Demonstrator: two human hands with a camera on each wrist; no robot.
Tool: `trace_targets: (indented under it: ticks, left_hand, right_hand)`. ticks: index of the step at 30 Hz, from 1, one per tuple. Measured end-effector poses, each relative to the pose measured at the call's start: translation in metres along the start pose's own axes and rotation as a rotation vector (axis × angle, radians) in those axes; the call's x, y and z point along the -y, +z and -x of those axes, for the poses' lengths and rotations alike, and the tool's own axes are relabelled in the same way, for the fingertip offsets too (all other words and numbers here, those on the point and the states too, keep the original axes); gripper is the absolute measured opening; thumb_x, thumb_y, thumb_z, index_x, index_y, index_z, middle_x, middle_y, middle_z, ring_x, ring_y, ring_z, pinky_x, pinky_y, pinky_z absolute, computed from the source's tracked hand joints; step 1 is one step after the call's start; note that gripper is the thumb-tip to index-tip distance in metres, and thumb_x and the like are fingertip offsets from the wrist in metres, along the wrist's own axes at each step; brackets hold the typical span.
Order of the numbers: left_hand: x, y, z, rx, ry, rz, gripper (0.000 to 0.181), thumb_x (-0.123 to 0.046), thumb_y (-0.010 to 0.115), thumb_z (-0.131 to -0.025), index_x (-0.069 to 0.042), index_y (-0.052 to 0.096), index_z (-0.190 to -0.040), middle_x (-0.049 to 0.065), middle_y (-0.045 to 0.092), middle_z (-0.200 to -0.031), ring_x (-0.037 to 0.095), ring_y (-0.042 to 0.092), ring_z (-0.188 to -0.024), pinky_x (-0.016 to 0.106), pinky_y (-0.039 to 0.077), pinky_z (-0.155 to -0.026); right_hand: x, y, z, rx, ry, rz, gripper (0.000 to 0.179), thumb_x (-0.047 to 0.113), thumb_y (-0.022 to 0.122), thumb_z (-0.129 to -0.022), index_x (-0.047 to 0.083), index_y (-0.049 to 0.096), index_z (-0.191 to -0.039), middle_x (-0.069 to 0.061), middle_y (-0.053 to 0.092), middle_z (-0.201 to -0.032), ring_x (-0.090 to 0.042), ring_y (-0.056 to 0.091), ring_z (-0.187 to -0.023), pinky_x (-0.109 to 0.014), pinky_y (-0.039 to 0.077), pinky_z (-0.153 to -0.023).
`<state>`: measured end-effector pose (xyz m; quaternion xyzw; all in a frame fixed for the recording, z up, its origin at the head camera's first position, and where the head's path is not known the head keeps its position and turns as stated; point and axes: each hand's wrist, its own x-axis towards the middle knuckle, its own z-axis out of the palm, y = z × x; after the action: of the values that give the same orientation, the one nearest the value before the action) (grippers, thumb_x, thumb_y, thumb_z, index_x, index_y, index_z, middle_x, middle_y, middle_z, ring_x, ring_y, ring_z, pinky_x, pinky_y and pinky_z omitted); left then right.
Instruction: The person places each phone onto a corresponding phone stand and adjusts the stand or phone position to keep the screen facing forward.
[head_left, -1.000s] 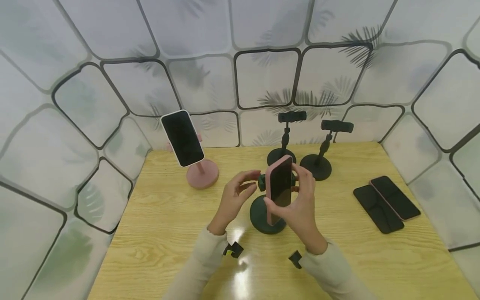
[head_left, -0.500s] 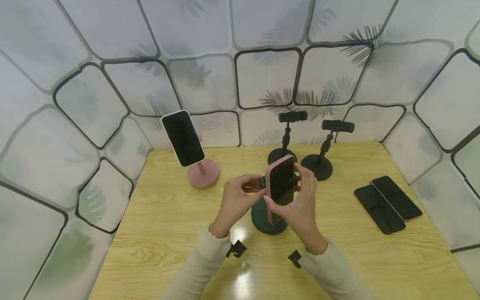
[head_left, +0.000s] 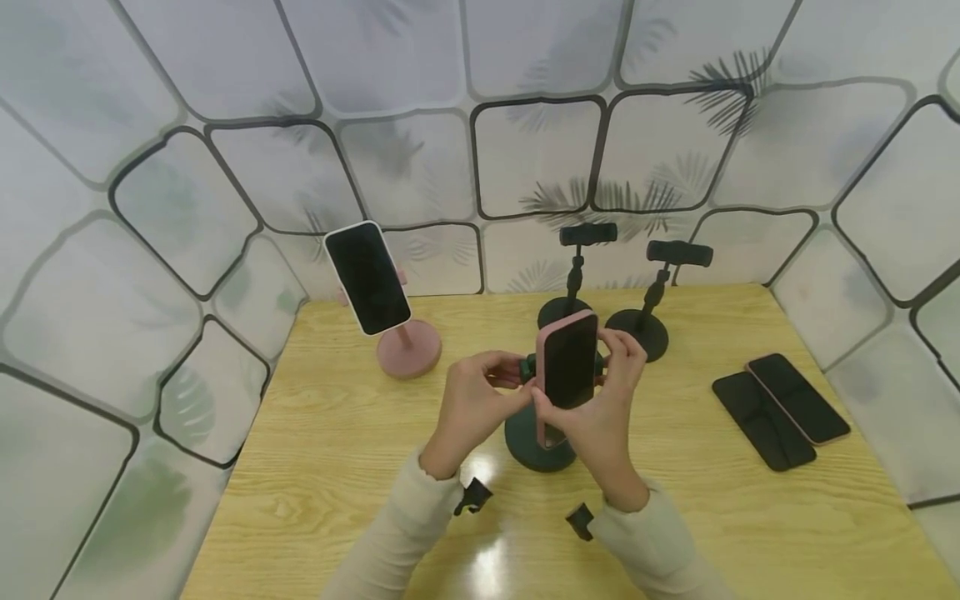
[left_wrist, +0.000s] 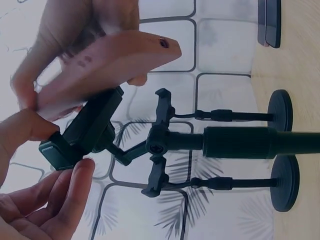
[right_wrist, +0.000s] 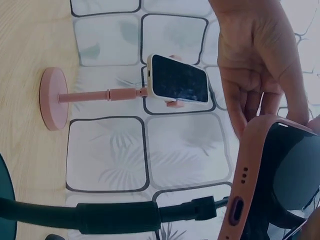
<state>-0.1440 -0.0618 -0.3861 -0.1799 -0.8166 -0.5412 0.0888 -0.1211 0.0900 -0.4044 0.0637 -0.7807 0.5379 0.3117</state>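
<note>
**Dark green, round-based phone stand [head_left: 521,442] with a slim, pink-sided, black-screened phone [head_left: 570,360] held at its dark green clamp [head_left: 528,369]**

Positions are given relative to the dark green stand, as seen by the person. Nearest, on the near side of the stand, two pale cream fabric sleeves [head_left: 405,517] reach in over the pale yellow wood-grain tabletop [head_left: 300,483]. The left hand [head_left: 476,404] is at the left of the stand's upper part, its fingers narrow, thumb and fingertips pinching one end of the clamp. The right hand [head_left: 606,408] is at the right of the same part; its fingers and thumb hold the pink-sided phone by its edges. That phone is tilted, above the stand's base and close against the clamp; whether it is seated in the clamp cannot be told.

Well to the right of the stand, a flat black rectangular phone [head_left: 761,421] and a black-screened phone with a pinkish edge [head_left: 798,398] lie in contact on the tabletop. To the left of the stand and farther back, a pink round-based stand [head_left: 408,354] bears a white-edged, black-screened phone [head_left: 367,279], tilted. Behind the green stand and toward its right rise two black round-based stands [head_left: 654,292] topped by bar-shaped clamps. Farthest back is a whitish backdrop [head_left: 536,158] with dark-outlined cells and grey leaf prints.
</note>
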Motion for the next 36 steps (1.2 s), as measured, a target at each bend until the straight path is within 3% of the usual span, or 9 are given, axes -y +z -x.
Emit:
trace_targets:
  ticks: [4, 13, 19, 24, 28, 36]
  left_hand:
    - [0.001, -0.002, 0.001, 0.001, -0.009, 0.016, 0.022, -0.007, 0.077, -0.073, -0.001, 0.072, -0.093, 0.010, 0.072, -0.081, 0.016, 0.068, -0.069, 0.032, 0.058, -0.065]
    - [0.008, -0.010, -0.005, 0.091, -0.052, 0.154, 0.016, -0.003, 0.077, -0.072, 0.001, 0.071, -0.087, 0.017, 0.070, -0.080, 0.020, 0.069, -0.068, 0.025, 0.058, -0.065]
    - [0.018, -0.013, -0.012, 0.145, -0.078, 0.196, 0.016, -0.002, 0.079, -0.070, 0.003, 0.070, -0.083, 0.020, 0.070, -0.080, 0.008, 0.065, -0.066, 0.026, 0.058, -0.066]
    - [0.023, -0.014, -0.015, 0.186, -0.135, 0.246, 0.018, -0.001, 0.079, -0.071, 0.005, 0.070, -0.086, 0.023, 0.068, -0.083, 0.006, 0.064, -0.068, 0.028, 0.058, -0.068]
    - [0.025, -0.016, -0.017, 0.211, -0.140, 0.264, 0.018, -0.002, 0.078, -0.072, 0.006, 0.070, -0.087, 0.022, 0.068, -0.083, 0.007, 0.064, -0.069, 0.029, 0.058, -0.069]
    - [0.025, -0.018, -0.017, 0.215, -0.137, 0.285, 0.017, 0.000, 0.079, -0.071, 0.006, 0.069, -0.084, 0.019, 0.068, -0.080, 0.007, 0.064, -0.067, 0.028, 0.058, -0.067]
  right_hand:
    - [-0.001, 0.001, -0.002, 0.004, 0.023, -0.007, 0.084, 0.013, 0.083, -0.059, 0.005, 0.041, -0.132, -0.021, 0.030, -0.127, -0.013, 0.024, -0.115, -0.027, 0.027, -0.069]
    - [-0.004, 0.002, -0.004, 0.029, 0.066, 0.006, 0.087, 0.011, 0.084, -0.061, 0.005, 0.038, -0.135, -0.018, 0.038, -0.131, -0.014, 0.027, -0.103, -0.031, 0.027, -0.070]
    - [-0.010, 0.003, -0.006, 0.098, 0.128, -0.097, 0.086, 0.005, 0.082, -0.064, 0.011, 0.036, -0.137, -0.017, 0.044, -0.127, -0.016, 0.036, -0.108, -0.035, 0.035, -0.079]
    - [-0.014, 0.004, -0.008, 0.131, 0.136, -0.161, 0.090, 0.001, 0.083, -0.062, 0.009, 0.033, -0.137, -0.006, 0.042, -0.121, -0.013, 0.042, -0.105, -0.024, 0.044, -0.080]
    - [-0.015, 0.004, -0.010, 0.139, 0.138, -0.172, 0.092, -0.001, 0.083, -0.062, 0.008, 0.031, -0.137, 0.003, 0.040, -0.116, -0.012, 0.044, -0.102, -0.018, 0.046, -0.077]
    - [-0.019, 0.001, -0.014, 0.233, 0.165, -0.192, 0.099, -0.002, 0.081, -0.065, 0.022, 0.028, -0.145, 0.005, 0.040, -0.125, -0.010, 0.038, -0.108, -0.028, 0.042, -0.086]
